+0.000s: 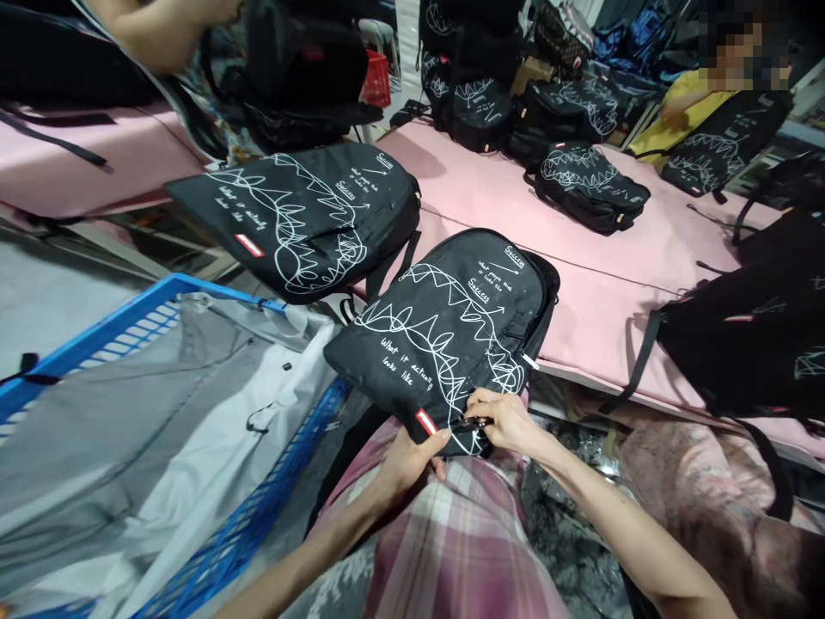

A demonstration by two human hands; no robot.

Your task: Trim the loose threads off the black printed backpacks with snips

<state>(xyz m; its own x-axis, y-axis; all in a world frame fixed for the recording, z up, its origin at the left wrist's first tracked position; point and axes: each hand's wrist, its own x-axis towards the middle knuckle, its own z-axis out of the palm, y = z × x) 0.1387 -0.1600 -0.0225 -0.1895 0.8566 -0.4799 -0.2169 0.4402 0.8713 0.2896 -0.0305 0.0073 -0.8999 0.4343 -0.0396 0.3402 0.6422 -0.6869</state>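
A black backpack (444,344) with white scribbled drawings and lettering lies tilted in front of me, its near end over my lap. My left hand (416,451) pinches its lower edge, thumb on top beside the small red-and-white label (426,421). Over the same lower part, my right hand (506,419) is closed around a small dark tool (473,423) that looks like thread snips; its tip is against the fabric. A white zipper pull (529,361) hangs at the bag's right side. My left fingers are partly hidden under the bag.
Another such backpack (309,215) lies just to the left. The pink table (444,176) carries more backpacks (589,185) farther back and a dark bag (748,318) at right. A blue crate (161,297) with grey lining stands at left. Co-workers are across the table and at upper left.
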